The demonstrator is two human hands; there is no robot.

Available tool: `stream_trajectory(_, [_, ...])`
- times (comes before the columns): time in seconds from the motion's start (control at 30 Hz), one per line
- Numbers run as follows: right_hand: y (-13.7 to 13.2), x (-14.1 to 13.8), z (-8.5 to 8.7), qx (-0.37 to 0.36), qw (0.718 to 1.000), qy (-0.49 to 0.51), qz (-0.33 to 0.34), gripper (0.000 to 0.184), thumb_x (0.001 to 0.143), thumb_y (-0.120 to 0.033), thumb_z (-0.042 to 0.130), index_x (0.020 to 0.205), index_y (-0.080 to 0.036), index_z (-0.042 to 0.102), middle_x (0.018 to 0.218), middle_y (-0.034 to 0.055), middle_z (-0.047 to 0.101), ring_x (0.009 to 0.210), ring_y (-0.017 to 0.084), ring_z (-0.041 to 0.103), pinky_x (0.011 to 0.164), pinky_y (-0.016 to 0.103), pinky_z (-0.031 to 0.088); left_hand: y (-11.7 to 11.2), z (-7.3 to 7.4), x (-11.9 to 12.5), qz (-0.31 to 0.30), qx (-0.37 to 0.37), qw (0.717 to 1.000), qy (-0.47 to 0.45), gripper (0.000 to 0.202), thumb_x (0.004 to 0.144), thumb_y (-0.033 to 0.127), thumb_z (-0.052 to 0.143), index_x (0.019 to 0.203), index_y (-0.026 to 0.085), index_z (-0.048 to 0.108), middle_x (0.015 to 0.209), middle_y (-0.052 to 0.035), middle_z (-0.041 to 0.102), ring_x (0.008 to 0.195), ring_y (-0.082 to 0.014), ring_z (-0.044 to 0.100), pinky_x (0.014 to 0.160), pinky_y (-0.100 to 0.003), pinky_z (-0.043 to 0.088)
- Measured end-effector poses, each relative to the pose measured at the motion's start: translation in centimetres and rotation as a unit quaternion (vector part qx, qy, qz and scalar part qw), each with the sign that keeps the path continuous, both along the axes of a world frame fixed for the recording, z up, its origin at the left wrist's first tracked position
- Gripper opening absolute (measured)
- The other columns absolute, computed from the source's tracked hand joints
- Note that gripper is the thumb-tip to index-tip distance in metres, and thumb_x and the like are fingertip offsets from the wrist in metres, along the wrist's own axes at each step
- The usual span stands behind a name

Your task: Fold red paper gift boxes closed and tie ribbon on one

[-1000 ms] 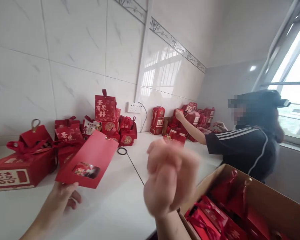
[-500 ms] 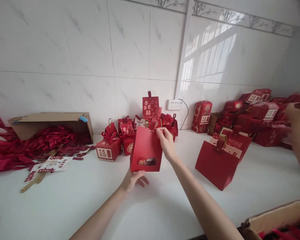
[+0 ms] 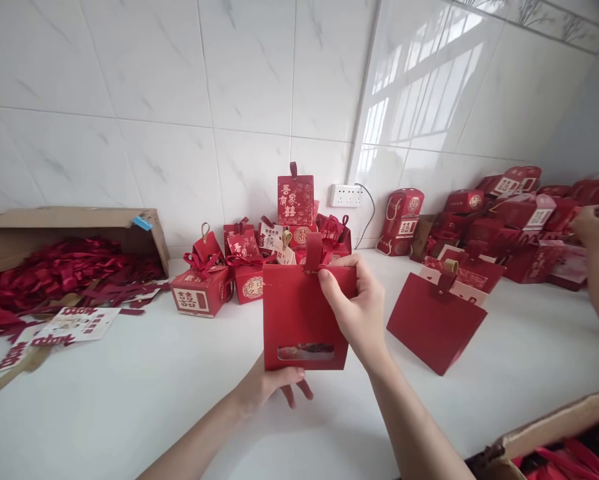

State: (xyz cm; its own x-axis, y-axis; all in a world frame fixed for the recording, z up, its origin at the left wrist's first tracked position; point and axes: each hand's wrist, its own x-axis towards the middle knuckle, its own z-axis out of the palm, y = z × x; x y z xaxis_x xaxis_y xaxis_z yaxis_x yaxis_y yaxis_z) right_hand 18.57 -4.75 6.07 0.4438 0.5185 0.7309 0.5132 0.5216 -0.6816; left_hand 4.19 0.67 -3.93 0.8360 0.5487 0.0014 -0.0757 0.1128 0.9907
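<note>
Between my hands, upright above the white table, is a red gift box (image 3: 299,307) with a small clear window low on its front and a dark red strap loop (image 3: 314,250) at the top. My left hand (image 3: 274,387) supports it from below, thumb at the front bottom edge and other fingers partly hidden beneath. At the top right edge my right hand (image 3: 362,300) pinches it, thumb on the front near the strap and fingers behind. A similar red gift box (image 3: 432,323) with a strap stands to the right, a further one behind it.
Several decorated red boxes (image 3: 202,293) stand by the tiled wall. A cardboard box (image 3: 74,217) on the left spills red ribbons (image 3: 94,260); printed tags (image 3: 82,323) lie before it. Boxes (image 3: 524,227) pile up at right, beside another person's hand (image 3: 596,230). An open carton (image 3: 554,423) occupies the lower right.
The held box has come nearer and now faces me squarely, its strap loop standing up. My right hand has shifted right along its top edge. The camera view has turned slightly.
</note>
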Motion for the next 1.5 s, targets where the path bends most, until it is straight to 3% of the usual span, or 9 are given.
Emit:
stream_trajectory(0.17, [-0.2, -0.2, 0.1, -0.008, 1.0, 0.014, 0.001, 0.016, 0.079, -0.028, 0.059, 0.071, -0.021, 0.047, 0.061, -0.0056, 0.051, 0.05, 0.008, 0.045, 0.046, 0.02, 0.036, 0.2, -0.6, 0.0, 0.012, -0.011, 1.0, 0.005, 0.023, 0.07, 0.028, 0.064, 0.087, 0.014, 0.065, 0.078, -0.0055, 0.059, 0.063, -0.0204, 0.066, 0.043, -0.022, 0.046])
stream_trajectory(0.37, [0.2, 0.2, -0.2, -0.027, 0.999, 0.032, 0.009, 0.017, 0.08, -0.03, 0.057, 0.071, -0.021, 0.046, 0.063, -0.005, 0.052, 0.055, 0.01, 0.048, 0.051, 0.021, 0.04, 0.4, -0.7, 0.0, 0.012, -0.002, 1.0, 0.014, 0.028, 0.072, 0.029, 0.063, 0.095, 0.013, 0.065, 0.093, -0.0099, 0.062, 0.061, -0.0178, 0.065, 0.042, -0.022, 0.046])
stream_trajectory(0.63, [0.8, 0.8, -0.7, -0.037, 0.998, 0.056, 0.015, 0.019, 0.081, -0.036, 0.056, 0.074, -0.021, 0.047, 0.069, -0.0028, 0.057, 0.064, 0.014, 0.055, 0.063, 0.027, 0.046, 0.4, -0.9, 0.1, 0.029, -0.015, 0.999, 0.013, 0.028, 0.069, 0.032, 0.066, 0.088, 0.012, 0.062, 0.083, -0.0071, 0.06, 0.058, -0.0179, 0.064, 0.039, -0.022, 0.045])
stream_trajectory(0.73, [1.0, 1.2, -1.1, -0.031, 0.998, 0.041, 0.03, 0.018, 0.081, -0.035, 0.056, 0.094, -0.022, 0.053, 0.095, 0.0022, 0.062, 0.086, 0.018, 0.059, 0.079, 0.033, 0.047, 0.4, -0.6, 0.1, 0.045, -0.019, 0.999, 0.01, 0.032, 0.069, 0.035, 0.066, 0.092, 0.013, 0.06, 0.085, -0.0073, 0.06, 0.058, -0.0177, 0.064, 0.04, -0.022, 0.045])
stream_trajectory(0.8, [1.3, 1.4, -1.5, -0.032, 0.997, 0.043, 0.057, 0.035, 0.081, -0.033, 0.056, 0.114, -0.025, 0.049, 0.115, 0.0041, 0.057, 0.103, 0.021, 0.055, 0.09, 0.036, 0.045, 0.4, -0.4, 0.2, 0.062, -0.017, 0.998, -0.004, 0.035, 0.07, 0.037, 0.066, 0.096, 0.014, 0.06, 0.088, -0.0084, 0.061, 0.059, -0.0176, 0.065, 0.04, -0.021, 0.045])
stream_trajectory(0.87, [1.8, 1.4, -2.0, -0.046, 0.989, 0.075, 0.117, 0.045, 0.082, -0.032, 0.054, 0.125, -0.028, 0.041, 0.12, 0.0044, 0.055, 0.108, 0.021, 0.054, 0.092, 0.038, 0.045, 0.5, 0.0, 0.2, 0.083, -0.018, 0.996, -0.024, 0.038, 0.071, 0.041, 0.065, 0.097, 0.014, 0.06, 0.092, -0.0093, 0.063, 0.059, -0.0172, 0.065, 0.04, -0.021, 0.044])
stream_trajectory(1.03, [3.1, 0.6, -3.1, -0.08, 0.963, 0.128, 0.224, 0.032, 0.085, -0.036, 0.053, 0.114, -0.024, 0.048, 0.116, 0.0048, 0.06, 0.105, 0.021, 0.058, 0.088, 0.035, 0.048, 0.7, 0.2, 0.1, 0.135, -0.045, 0.988, -0.057, 0.043, 0.071, 0.046, 0.061, 0.102, 0.017, 0.058, 0.101, -0.0098, 0.063, 0.059, -0.0171, 0.065, 0.038, -0.021, 0.042])
stream_trajectory(1.23, [3.7, 0.0, -4.0, -0.072, 0.962, 0.138, 0.225, 0.032, 0.084, -0.038, 0.055, 0.113, -0.024, 0.049, 0.113, 0.0053, 0.061, 0.102, 0.022, 0.058, 0.085, 0.034, 0.049, 1.0, -0.1, -0.1, 0.142, -0.053, 0.987, -0.046, 0.04, 0.069, 0.041, 0.061, 0.098, 0.014, 0.06, 0.101, -0.0125, 0.064, 0.062, -0.0192, 0.067, 0.04, -0.021, 0.042])
stream_trajectory(1.5, [3.6, -0.3, -4.5, -0.045, 0.968, 0.116, 0.218, 0.029, 0.084, -0.038, 0.053, 0.109, -0.023, 0.049, 0.106, 0.0052, 0.062, 0.094, 0.02, 0.059, 0.083, 0.033, 0.049, 1.0, 0.2, -0.3, 0.164, -0.068, 0.983, -0.038, 0.033, 0.064, 0.037, 0.065, 0.086, 0.013, 0.061, 0.085, -0.0089, 0.065, 0.06, -0.0201, 0.066, 0.04, -0.023, 0.041])
